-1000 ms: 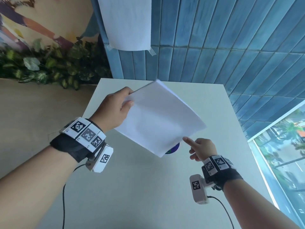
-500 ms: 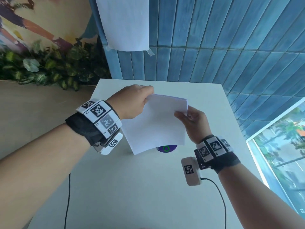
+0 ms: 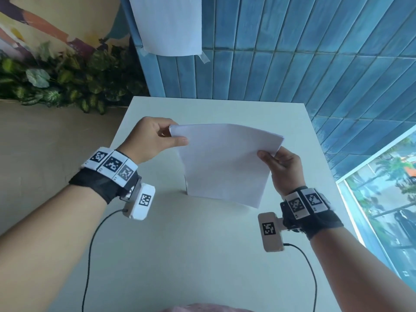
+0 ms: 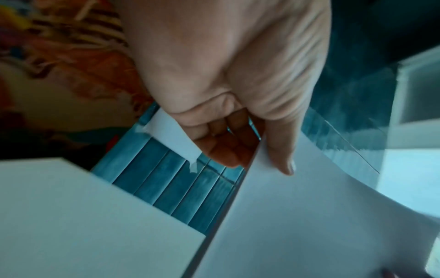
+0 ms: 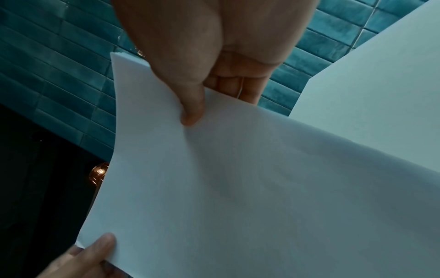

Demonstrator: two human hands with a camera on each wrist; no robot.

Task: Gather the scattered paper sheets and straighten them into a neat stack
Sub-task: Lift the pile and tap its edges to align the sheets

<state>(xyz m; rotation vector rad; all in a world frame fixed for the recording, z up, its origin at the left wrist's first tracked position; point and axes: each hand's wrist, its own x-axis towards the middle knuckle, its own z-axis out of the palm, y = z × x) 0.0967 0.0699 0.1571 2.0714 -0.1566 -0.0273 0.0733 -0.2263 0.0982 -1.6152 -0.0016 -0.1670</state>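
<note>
A thin stack of white paper sheets (image 3: 225,163) stands nearly upright over the white table (image 3: 202,255), its lower edge at or just above the tabletop. My left hand (image 3: 157,140) pinches the stack's upper left corner, thumb on the near face. My right hand (image 3: 279,164) pinches the upper right edge, thumb in front and fingers behind. The left wrist view shows the thumb pressed on the paper stack (image 4: 321,216). In the right wrist view the right thumb lies on the paper stack (image 5: 238,188), and the left thumb (image 5: 104,242) holds the far corner. The top edge bows slightly.
A white sheet (image 3: 168,25) is taped to the blue tiled wall (image 3: 292,52) behind the table. Leafy plants (image 3: 63,84) line the left. A window (image 3: 382,210) runs along the right edge. Wrist-camera cables (image 3: 90,255) trail over the near table.
The right hand came up from beside the stack and took hold of its right edge. The stack swung from a tilted diamond to upright and square, lowering until it hid the purple spot on the table.
</note>
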